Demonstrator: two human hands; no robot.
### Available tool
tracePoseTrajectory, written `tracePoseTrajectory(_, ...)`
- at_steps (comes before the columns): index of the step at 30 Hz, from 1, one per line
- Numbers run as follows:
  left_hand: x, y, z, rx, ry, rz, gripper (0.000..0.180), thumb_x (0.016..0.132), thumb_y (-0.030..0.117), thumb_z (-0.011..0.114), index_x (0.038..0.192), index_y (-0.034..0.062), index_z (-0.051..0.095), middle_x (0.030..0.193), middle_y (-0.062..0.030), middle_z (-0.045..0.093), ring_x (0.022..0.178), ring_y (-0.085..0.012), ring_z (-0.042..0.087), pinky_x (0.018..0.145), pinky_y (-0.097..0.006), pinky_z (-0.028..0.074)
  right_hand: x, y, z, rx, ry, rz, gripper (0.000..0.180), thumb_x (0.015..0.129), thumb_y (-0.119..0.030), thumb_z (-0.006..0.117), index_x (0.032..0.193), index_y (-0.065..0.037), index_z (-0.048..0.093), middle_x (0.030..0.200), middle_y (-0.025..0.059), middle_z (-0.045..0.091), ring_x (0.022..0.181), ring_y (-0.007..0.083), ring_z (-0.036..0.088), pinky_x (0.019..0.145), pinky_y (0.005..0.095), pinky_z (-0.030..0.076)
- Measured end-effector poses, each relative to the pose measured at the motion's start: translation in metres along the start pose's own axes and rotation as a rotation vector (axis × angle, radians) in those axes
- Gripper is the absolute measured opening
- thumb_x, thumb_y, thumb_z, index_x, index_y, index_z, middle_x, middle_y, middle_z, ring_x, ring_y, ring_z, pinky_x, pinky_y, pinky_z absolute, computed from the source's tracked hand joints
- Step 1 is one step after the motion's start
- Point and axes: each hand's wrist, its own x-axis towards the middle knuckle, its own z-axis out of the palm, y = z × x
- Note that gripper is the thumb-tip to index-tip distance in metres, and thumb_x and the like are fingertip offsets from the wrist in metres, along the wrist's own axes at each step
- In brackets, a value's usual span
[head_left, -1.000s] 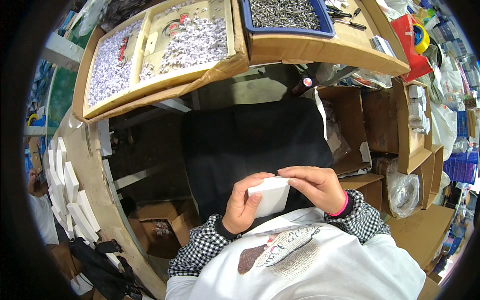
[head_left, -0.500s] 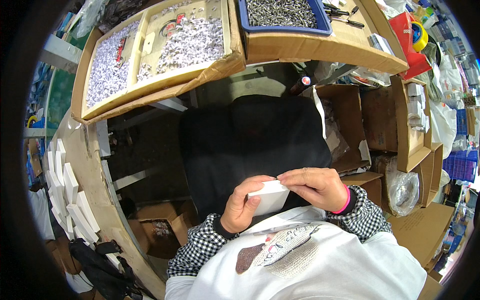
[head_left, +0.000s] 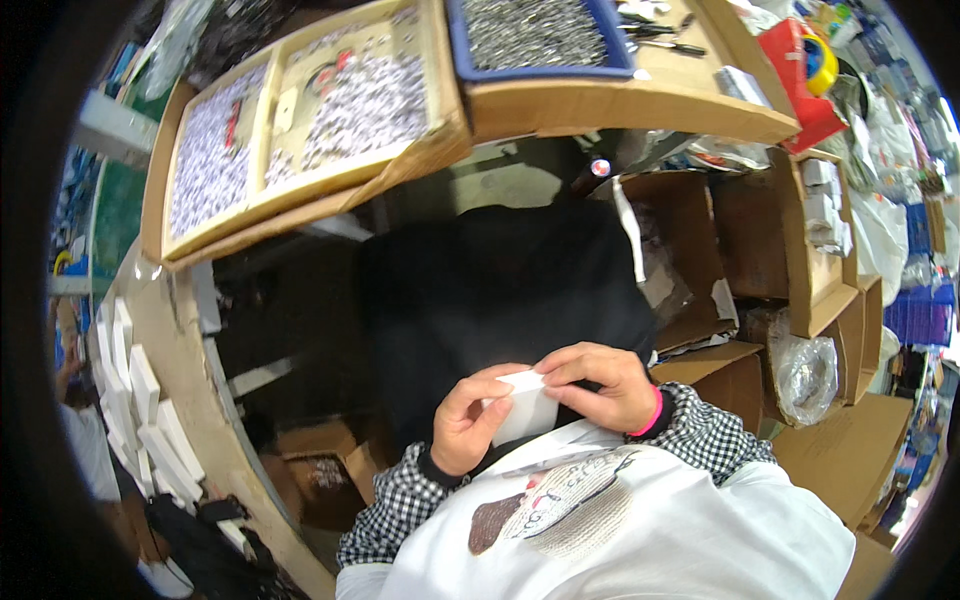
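A small white box (head_left: 526, 418) is held upright in front of my white shirt, over the dark cloth on my lap (head_left: 500, 290). My left hand (head_left: 468, 422) grips its left side, thumb on the near face and fingers along the top edge. At the box's upper right corner, my right hand (head_left: 608, 388) pinches the top edge between thumb and fingers. A pink band circles my right wrist. Whether the box's top flap is tucked in cannot be made out under the fingertips.
Ahead on the left stands a divided tray (head_left: 262, 125) of small white pieces; beside it, a blue bin (head_left: 622, 72) of small metal parts. White boxes (head_left: 165, 450) pile up on the left board. Open cartons (head_left: 690, 260) stand at the right, one with a clear plastic bag (head_left: 805, 375).
Both hands and the white box have shifted slightly left and down in the picture. The trays ahead have shifted left as the view moved. Both hands keep their hold on the box.
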Motion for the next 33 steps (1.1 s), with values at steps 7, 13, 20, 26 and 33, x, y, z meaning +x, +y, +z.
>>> tracePoseTrajectory(7,0.013,0.01,0.013,0.343,0.146,-0.091,0.014,0.085,-0.003,0.057,0.098,0.0012,0.055,0.11,-0.0206,0.061,0.101,-0.0232,0.059,0.088,-0.034,0.046,0.022,-0.017,-0.025,0.004,-0.131,0.06,0.012,0.082,-0.006,0.063,0.093,-0.001,0.065,0.103,0.013,0.064,0.095,0.0264,0.063,0.083,0.031,0.05)
tracePoseTrajectory(13,0.011,0.007,0.012,0.3,0.188,-0.146,0.015,0.088,-0.005,0.051,0.101,-0.0006,0.056,0.104,-0.0103,0.059,0.096,-0.0166,0.054,0.089,-0.028,0.041,0.042,-0.047,-0.176,-0.542,0.924,-0.222,0.014,0.084,-0.006,0.063,0.097,0.0,0.066,0.09,0.0093,0.066,0.078,0.0143,0.062,0.071,0.0268,0.05)
tracePoseTrajectory(20,0.018,0.011,0.017,0.317,0.186,-0.162,0.016,0.09,0.004,0.054,0.105,-0.0013,0.055,0.105,-0.0113,0.059,0.096,-0.0174,0.054,0.089,-0.03,0.042,0.065,-0.051,-0.328,-0.567,1.015,0.257,0.039,0.086,-0.035,0.057,0.101,0.0,0.066,0.099,0.0128,0.067,0.092,0.0188,0.061,0.084,0.0286,0.044)
tracePoseTrajectory(26,0.017,0.011,0.019,0.241,0.211,-0.162,0.017,0.09,0.004,0.055,0.106,-0.0015,0.055,0.106,-0.0122,0.059,0.097,-0.0177,0.054,0.089,-0.03,0.042,0.065,-0.048,-0.333,-0.099,0.946,0.24,0.026,0.086,-0.034,0.061,0.1,-0.013,0.068,0.095,-0.0043,0.064,0.082,0.0051,0.048,0.074,0.0248,0.034)
tracePoseTrajectory(33,0.015,0.014,0.02,0.249,0.212,-0.162,0.019,0.09,0.006,0.055,0.108,-0.0009,0.054,0.107,-0.0124,0.059,0.098,-0.0178,0.054,0.089,-0.03,0.042,0.072,-0.062,-0.317,0.09,1.082,0.07,0.022,0.082,-0.034,0.069,0.082,-0.011,0.066,0.078,-0.0047,0.056,0.07,0.0047,0.042,0.066,0.0223,0.032)
